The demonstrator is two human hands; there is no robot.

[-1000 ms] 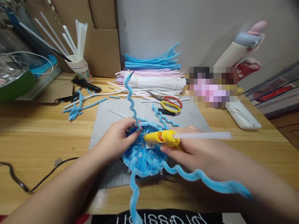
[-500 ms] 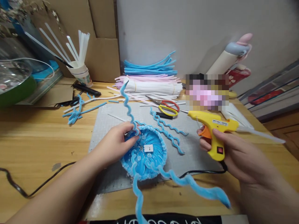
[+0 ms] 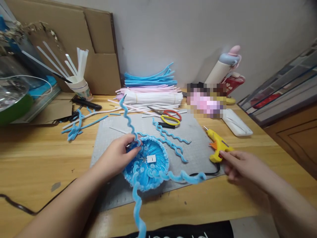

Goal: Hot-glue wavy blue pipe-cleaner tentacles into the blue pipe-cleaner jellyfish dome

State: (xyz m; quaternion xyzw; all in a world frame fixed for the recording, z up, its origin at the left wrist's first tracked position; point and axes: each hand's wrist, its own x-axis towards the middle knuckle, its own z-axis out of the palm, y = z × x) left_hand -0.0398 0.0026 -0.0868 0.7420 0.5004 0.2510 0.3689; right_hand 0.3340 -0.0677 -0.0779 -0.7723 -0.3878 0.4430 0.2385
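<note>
1. Head view: your right hand (image 3: pixel 240 162) has brought the glue gun (image 3: pixel 218 143) down and away from you since half a second ago, when you held it higher, with its nozzle pointing left. The nozzle now points away from you and to the left, over the right edge of the grey mat (image 3: pixel 198 152).

2. A second ago, the gun was right over the blue bowl (image 3: pixel 160 150); now the two are well apart.

3. Your left hand (image 3: pixel 121 150) has stayed at the bowl's left rim, still pinching the same wavy strip (image 3: pixel 128 122) between thumb and fingers, with no gap showing. That strip stands up from the rim, its tip leaning left.

4. Your right arm reaches in from the lower right. Its thumb and fingers are closed on the gun's back end and handle; how firmly, and whether the gun rests on the table (image 3: pixel 252 195), is unclear.

5. Your left forearm slants up from the lower left.

6. The bowl sits on the mat, hollow side towards you, a small white tag (image 3: pixel 151 159) inside it. Two more strips curl out of it, one towards you (image 3: pixel 138 205), one to the right (image 3: pixel 184 177).
</note>
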